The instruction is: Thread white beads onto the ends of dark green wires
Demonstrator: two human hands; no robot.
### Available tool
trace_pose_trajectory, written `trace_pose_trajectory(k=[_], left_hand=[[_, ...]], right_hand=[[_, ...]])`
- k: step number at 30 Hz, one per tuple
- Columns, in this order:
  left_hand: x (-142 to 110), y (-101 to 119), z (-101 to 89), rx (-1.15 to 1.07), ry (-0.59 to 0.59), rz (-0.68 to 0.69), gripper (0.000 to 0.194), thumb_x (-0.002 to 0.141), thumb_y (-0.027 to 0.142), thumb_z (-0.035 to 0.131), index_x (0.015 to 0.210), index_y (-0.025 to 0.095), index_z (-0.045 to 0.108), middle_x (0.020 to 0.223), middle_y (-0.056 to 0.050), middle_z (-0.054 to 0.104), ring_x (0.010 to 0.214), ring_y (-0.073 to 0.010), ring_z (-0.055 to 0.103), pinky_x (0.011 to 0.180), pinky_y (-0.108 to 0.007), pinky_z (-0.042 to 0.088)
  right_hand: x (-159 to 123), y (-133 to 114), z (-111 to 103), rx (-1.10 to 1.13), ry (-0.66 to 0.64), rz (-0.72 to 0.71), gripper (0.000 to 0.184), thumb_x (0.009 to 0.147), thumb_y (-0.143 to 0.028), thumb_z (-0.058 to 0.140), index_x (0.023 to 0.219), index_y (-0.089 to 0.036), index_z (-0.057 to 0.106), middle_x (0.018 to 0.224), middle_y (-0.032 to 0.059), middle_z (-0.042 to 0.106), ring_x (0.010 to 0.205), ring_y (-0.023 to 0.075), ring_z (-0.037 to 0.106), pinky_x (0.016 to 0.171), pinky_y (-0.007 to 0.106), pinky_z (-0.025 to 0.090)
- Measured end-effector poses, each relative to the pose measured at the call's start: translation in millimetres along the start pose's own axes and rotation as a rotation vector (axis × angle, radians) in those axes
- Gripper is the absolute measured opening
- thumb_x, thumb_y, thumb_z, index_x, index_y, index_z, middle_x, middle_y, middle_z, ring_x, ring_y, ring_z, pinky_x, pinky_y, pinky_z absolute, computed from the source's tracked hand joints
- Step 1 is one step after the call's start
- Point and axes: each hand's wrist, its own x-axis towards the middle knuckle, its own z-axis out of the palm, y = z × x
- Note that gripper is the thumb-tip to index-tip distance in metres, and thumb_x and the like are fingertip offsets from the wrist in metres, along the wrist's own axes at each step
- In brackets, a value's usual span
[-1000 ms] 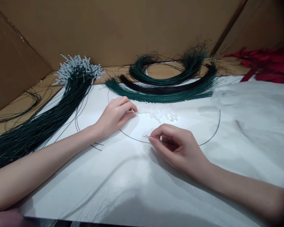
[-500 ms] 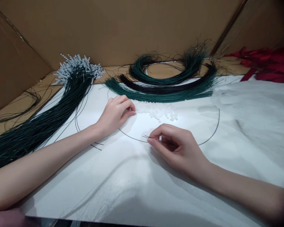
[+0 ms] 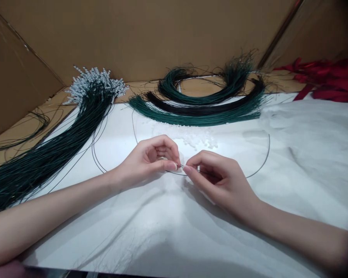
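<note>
My right hand [image 3: 224, 177] pinches thin dark wires between thumb and forefinger, with their short ends pointing left. A long dark wire [image 3: 268, 146] curves out past it on the right. Close by on the left, my left hand [image 3: 147, 158] is closed in a pinch right at those wire ends, its fingertips almost touching the right thumb. Whatever sits between the left fingertips is too small and covered to make out. Behind both hands, small white beads [image 3: 198, 138] lie scattered on the white sheet [image 3: 150, 227].
Left of me lies a thick bundle of dark green wires [image 3: 66, 143] with white beaded tips [image 3: 97, 85]. Curved bundles of green and black wire [image 3: 197, 117] rest behind the beads. Red ribbon [image 3: 333, 77] is piled far right. Cardboard walls [image 3: 162, 34] enclose the back.
My left hand has moved from the bead pile toward me and to the right, up to the wire ends. My right hand has stayed nearly in place, still pinching the wires.
</note>
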Motion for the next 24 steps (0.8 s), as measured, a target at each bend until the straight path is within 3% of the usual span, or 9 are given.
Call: trace_pose_trajectory(k=[7,24], left_hand=[[2.0,-4.0,-3.1,-0.080,-0.027,0.015,0.024,0.075,0.003,0.078,0.089,0.014,0.062,0.080,-0.001,0.071,0.075,-0.0089,0.067,0.073,-0.018,0.056],[-2.0,-1.2,-1.4,0.000,-0.012,-0.007,0.016,0.077,0.007,0.077,0.087,0.014,0.067,0.081,-0.001,0.072,0.076,-0.0091,0.068,0.073,-0.017,0.056]], right_hand=[[-0.9,1.7,0.1,0.011,-0.026,-0.030,0.013,0.089,-0.014,0.060,0.078,-0.013,0.068,0.068,-0.0005,0.057,0.054,0.0074,0.043,0.048,0.023,0.034],[-1.9,-0.7,-0.8,-0.006,-0.021,-0.087,0.013,0.086,-0.009,0.062,0.074,-0.013,0.067,0.065,-0.0002,0.057,0.055,0.0069,0.044,0.048,0.021,0.034]])
